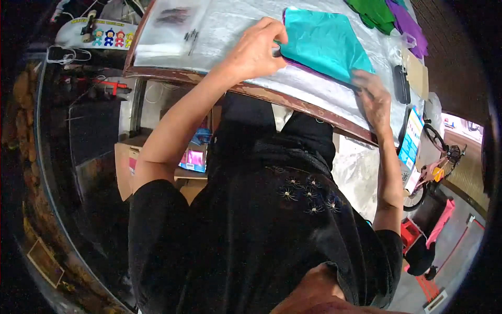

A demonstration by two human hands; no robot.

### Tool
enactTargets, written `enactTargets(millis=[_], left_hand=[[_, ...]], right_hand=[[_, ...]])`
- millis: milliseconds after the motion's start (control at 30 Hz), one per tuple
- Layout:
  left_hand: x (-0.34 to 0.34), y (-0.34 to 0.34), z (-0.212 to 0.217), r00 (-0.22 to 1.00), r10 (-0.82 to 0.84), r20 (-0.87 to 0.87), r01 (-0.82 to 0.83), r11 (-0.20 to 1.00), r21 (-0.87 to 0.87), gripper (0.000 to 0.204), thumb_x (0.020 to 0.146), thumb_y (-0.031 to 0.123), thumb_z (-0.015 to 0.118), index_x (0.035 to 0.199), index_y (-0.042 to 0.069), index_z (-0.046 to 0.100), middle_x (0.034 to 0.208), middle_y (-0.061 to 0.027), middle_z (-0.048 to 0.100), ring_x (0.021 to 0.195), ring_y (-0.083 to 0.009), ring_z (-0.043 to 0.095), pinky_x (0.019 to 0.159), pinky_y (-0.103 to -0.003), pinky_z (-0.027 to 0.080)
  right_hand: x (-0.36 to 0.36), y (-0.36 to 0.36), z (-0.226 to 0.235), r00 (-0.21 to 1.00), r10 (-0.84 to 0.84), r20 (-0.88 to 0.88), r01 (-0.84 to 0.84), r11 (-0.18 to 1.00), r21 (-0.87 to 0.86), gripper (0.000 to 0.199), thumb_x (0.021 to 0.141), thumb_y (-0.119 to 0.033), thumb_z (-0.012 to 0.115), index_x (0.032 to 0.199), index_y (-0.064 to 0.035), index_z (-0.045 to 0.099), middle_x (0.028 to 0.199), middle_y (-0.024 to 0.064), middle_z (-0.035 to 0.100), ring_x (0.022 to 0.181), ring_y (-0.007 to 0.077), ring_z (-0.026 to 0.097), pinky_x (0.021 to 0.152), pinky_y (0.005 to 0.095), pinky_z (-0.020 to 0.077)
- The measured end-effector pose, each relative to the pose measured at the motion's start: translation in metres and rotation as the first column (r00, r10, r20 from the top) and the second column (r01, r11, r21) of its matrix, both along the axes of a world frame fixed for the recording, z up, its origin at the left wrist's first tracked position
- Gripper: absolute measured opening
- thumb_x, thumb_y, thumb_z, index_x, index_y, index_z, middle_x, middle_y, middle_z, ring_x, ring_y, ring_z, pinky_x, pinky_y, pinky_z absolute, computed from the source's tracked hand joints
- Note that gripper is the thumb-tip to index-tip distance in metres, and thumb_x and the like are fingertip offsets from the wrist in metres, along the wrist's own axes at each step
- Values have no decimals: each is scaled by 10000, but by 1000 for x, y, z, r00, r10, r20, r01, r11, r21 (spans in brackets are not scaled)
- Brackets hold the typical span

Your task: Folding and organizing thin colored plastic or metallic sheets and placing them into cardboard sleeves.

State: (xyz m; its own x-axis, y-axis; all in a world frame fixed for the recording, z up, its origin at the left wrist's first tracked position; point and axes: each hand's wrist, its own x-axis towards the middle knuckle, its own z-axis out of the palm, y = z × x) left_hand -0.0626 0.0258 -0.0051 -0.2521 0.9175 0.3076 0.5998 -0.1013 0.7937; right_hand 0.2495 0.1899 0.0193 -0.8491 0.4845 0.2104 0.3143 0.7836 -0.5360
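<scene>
Plainly, the brown-rimmed, pale-topped table (172, 75) is supporting a shiny turquoise film-like sheet (324, 44) at one o'clock. At its nine, the left hand (259, 49) is curling, thumb and fingers apart; at its four, the right hand (375, 91) is touching a corner — whether pinching, I cannot tell. A thin purple strip (303, 67) peeking beneath is risking slipping askew — uneven pressing likely causing it.

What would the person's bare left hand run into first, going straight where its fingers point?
Probably the flat, shiny turquoise, foil-like sheet: the left hand points right, at the sheet's left edge, though exact contact is hard to judge.
</scene>
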Motion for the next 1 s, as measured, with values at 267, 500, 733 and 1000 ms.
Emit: enactTargets(millis=[267,500,733,1000], left_hand=[[1,7,-5,1000,18,-2,-18,1000,15,277,785,191,827,749,-38,675,1171,-167,669,860,-276,707,777,-363,580],[8,16,-7,992,119,-47,-121,992,-22,288,788,204,817,698,-35,682,1110,-168,694,770,-278,704,717,-385,560],[12,19,-4,967,213,-136,-218,976,-24,253,758,180,816,639,-17,709,898,-163,726,948,-272,688,756,-402,538],[10,24,-1,969,194,-151,-203,978,-46,208,729,173,836,671,-3,743,867,-163,720,999,-279,673,775,-400,537]], right_hand=[[-11,6,-3,993,-114,-21,116,990,84,118,907,-47,686,1007,15,697,1230,133,673,1101,246,636,937,314,497],[-22,5,-11,969,-233,-86,234,972,1,173,914,-107,708,873,43,632,1159,115,650,869,179,607,747,285,491],[-21,2,-13,962,-245,-119,240,969,-51,215,908,-111,717,806,30,591,1143,116,634,898,185,597,724,285,478],[-21,-5,-6,952,-300,-65,307,931,197,193,870,-147,752,897,-20,608,1251,119,617,1072,257,601,896,386,466]])
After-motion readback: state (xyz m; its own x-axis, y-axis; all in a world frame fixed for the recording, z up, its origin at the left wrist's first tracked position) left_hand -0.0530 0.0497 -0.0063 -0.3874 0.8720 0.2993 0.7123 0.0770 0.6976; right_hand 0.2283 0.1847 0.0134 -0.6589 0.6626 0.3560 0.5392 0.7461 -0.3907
